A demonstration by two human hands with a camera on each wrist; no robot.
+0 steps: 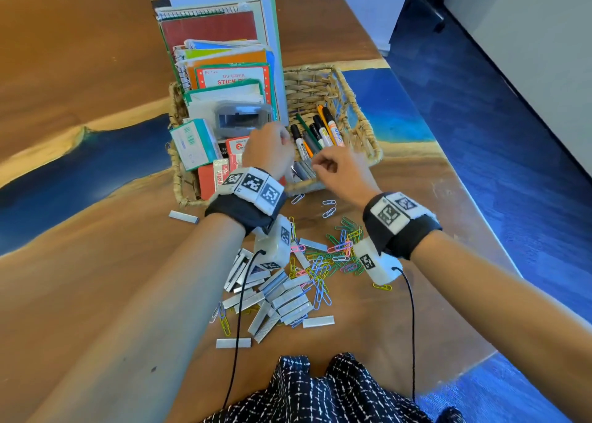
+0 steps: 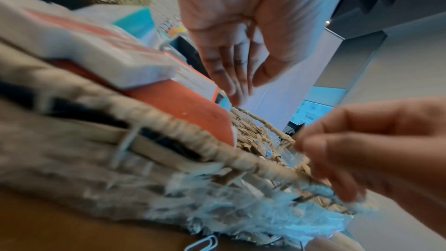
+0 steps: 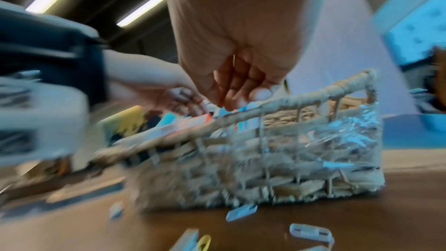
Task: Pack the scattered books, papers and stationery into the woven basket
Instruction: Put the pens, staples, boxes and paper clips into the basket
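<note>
basket (image 1: 358, 108) crowded left, pens (image 1: 315, 132) right

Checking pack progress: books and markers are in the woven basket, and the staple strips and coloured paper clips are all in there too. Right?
Not quite. Books and markers are in the woven basket, but most silver staple strips and coloured paper clips lie loose on the wooden table, per the head view.

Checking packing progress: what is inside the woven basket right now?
The woven basket holds upright notebooks, markers, small boxes, a grey stapler and staple strips. Both hands hide part of the middle.
</note>
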